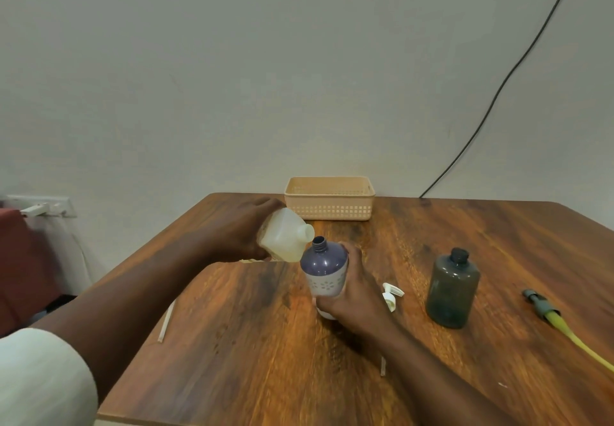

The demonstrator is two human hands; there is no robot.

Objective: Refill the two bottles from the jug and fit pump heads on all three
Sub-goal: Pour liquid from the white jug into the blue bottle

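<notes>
My left hand (246,233) holds a translucent white jug (285,238) tipped to the right, its open mouth just above and left of the neck of a purple bottle (324,268). That bottle has a white flowered band and no cap; my right hand (352,296) grips it from the right, standing on the wooden table (252,359). A dark grey bottle (453,289) with an open neck stands alone further right. A white pump head (391,295) lies on the table between the two bottles. No liquid stream is visible.
A beige slotted basket (329,198) sits at the table's back edge. A grey pump head with a yellow tube (558,317) lies at the right. Two thin white tubes (167,319) (382,366) lie on the table. A black cable (498,90) hangs down the wall.
</notes>
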